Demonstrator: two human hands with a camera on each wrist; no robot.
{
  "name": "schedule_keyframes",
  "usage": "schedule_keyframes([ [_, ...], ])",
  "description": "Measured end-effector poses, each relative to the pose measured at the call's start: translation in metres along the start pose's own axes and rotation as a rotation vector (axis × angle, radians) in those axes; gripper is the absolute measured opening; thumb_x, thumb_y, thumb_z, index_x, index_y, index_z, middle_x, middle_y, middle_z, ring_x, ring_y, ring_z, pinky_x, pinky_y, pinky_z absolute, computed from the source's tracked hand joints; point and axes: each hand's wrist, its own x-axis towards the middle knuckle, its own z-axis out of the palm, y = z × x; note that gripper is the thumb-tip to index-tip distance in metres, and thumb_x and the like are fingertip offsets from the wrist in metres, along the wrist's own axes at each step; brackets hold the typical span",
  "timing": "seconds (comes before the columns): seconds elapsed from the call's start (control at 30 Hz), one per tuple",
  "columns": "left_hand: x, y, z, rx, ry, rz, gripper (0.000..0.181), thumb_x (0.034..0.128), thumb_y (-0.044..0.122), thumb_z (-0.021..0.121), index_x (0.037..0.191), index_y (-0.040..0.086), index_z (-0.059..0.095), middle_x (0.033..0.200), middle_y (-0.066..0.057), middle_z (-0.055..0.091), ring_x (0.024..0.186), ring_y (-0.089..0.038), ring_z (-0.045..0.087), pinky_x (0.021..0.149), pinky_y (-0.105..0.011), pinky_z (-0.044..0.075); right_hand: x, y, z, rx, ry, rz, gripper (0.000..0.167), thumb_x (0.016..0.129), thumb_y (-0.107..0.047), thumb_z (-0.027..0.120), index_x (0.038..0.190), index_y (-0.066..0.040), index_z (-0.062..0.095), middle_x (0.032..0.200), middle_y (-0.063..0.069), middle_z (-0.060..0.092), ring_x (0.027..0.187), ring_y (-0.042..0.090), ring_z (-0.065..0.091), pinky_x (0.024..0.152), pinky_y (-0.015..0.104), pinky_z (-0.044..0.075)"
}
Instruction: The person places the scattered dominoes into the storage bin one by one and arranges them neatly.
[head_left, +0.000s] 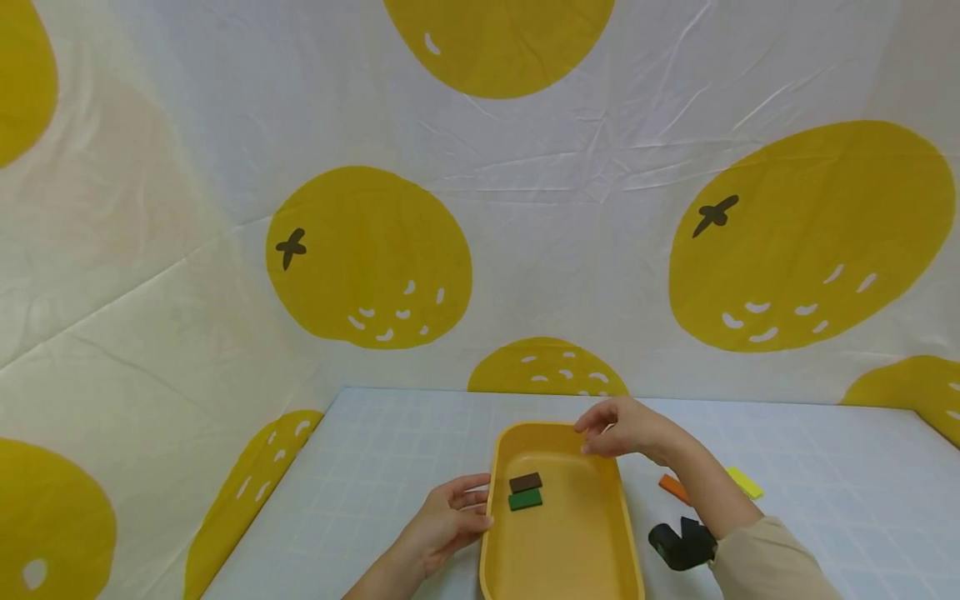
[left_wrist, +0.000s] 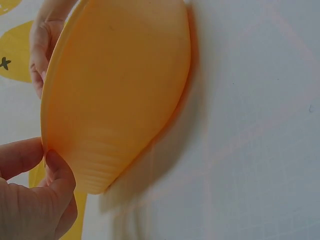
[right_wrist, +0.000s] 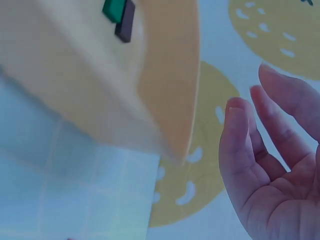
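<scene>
A yellow-orange tray (head_left: 573, 542) with raised sides stands on the table. Inside it, near its left wall, a brown block (head_left: 525, 482) lies against a green block (head_left: 525, 499). My left hand (head_left: 450, 521) is at the tray's left side; in the left wrist view, thumb and fingers (left_wrist: 60, 172) pinch its rim. Above the far right corner is my right hand (head_left: 622, 429), fingers loosely bent. The right wrist view shows that hand (right_wrist: 275, 165) holding nothing, with a gap between it and the tray wall (right_wrist: 172, 75).
Right of the tray, an orange block (head_left: 675, 489) and a yellow block (head_left: 744, 482) lie on the table, partly behind the right forearm. A black device (head_left: 682, 546) sits at the right wrist. A patterned cloth (head_left: 540, 250) hangs behind the table's far edge.
</scene>
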Motion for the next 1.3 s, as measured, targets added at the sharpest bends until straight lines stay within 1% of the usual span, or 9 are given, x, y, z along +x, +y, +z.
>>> schedule_keyframes([
  [0.13,0.000,0.001,0.000,0.011,0.003,0.001,0.056,0.0770,-0.014,0.064,0.129,-0.005,0.048,0.108,-0.015,0.058,0.086,-0.016,0.057,0.075,-0.030,0.053,-0.011,0.011,-0.009,0.006,0.006,0.029,0.036,0.079,-0.008,0.071,0.109,0.008,0.061,0.079,0.006,0.059,0.075,0.021,0.057,0.071,0.034,0.052],
  [0.3,0.000,0.001,0.000,0.026,0.008,-0.006,0.056,0.0775,-0.013,0.065,0.130,-0.005,0.048,0.108,-0.014,0.058,0.086,-0.016,0.057,0.076,-0.031,0.053,-0.024,0.026,-0.023,0.013,0.008,0.046,0.035,0.080,-0.009,0.070,0.110,0.006,0.061,0.081,0.006,0.060,0.080,0.024,0.058,0.075,0.036,0.053],
  [0.43,0.000,0.002,0.000,0.023,0.009,-0.004,0.055,0.0777,-0.013,0.064,0.130,-0.005,0.048,0.108,-0.014,0.058,0.086,-0.016,0.056,0.075,-0.031,0.053,-0.033,0.035,-0.033,0.022,0.014,0.057,0.033,0.082,-0.009,0.068,0.111,0.005,0.060,0.084,0.008,0.061,0.082,0.027,0.058,0.077,0.037,0.054],
  [0.53,0.000,0.001,-0.001,0.019,0.006,0.002,0.055,0.0775,-0.014,0.064,0.129,-0.006,0.048,0.107,-0.014,0.058,0.086,-0.016,0.056,0.075,-0.030,0.053,-0.039,0.039,-0.039,0.017,0.027,0.080,0.033,0.082,-0.010,0.067,0.111,0.004,0.060,0.085,0.008,0.061,0.083,0.028,0.058,0.077,0.037,0.054],
  [0.77,-0.001,0.002,0.000,0.023,0.008,0.010,0.055,0.0772,-0.014,0.064,0.129,-0.006,0.048,0.107,-0.015,0.057,0.085,-0.016,0.056,0.075,-0.031,0.053,-0.052,0.051,-0.051,0.020,0.055,0.118,0.038,0.082,-0.011,0.067,0.114,0.006,0.057,0.086,0.009,0.059,0.082,0.027,0.059,0.076,0.038,0.054],
  [0.87,-0.001,0.002,0.001,0.025,0.011,0.008,0.055,0.0774,-0.014,0.064,0.129,-0.005,0.048,0.108,-0.015,0.057,0.085,-0.016,0.055,0.075,-0.031,0.053,-0.058,0.056,-0.057,0.011,0.061,0.119,0.040,0.083,-0.011,0.067,0.116,0.008,0.056,0.087,0.009,0.059,0.083,0.029,0.060,0.076,0.038,0.054],
  [0.97,-0.001,0.002,0.001,0.021,0.011,0.008,0.054,0.0776,-0.014,0.064,0.129,-0.005,0.048,0.108,-0.015,0.057,0.085,-0.016,0.055,0.075,-0.030,0.053,-0.063,0.060,-0.059,-0.002,0.074,0.148,0.042,0.083,-0.012,0.067,0.118,0.008,0.055,0.088,0.009,0.060,0.083,0.029,0.060,0.077,0.037,0.054],
  [1.1,-0.001,0.002,0.000,0.011,0.011,0.001,0.054,0.0778,-0.014,0.063,0.129,-0.005,0.048,0.108,-0.015,0.057,0.085,-0.016,0.055,0.075,-0.030,0.053,-0.068,0.066,-0.061,-0.009,0.083,0.212,0.042,0.084,-0.013,0.066,0.119,0.007,0.054,0.089,0.009,0.059,0.085,0.026,0.059,0.078,0.037,0.053],
  [1.3,-0.001,0.002,0.001,0.015,0.012,0.000,0.054,0.0776,-0.014,0.063,0.129,-0.005,0.048,0.109,-0.015,0.058,0.086,-0.016,0.056,0.075,-0.030,0.053,-0.079,0.079,-0.069,0.013,0.069,0.245,0.044,0.087,-0.016,0.065,0.120,0.011,0.051,0.091,0.007,0.057,0.087,0.023,0.058,0.079,0.038,0.053],
])
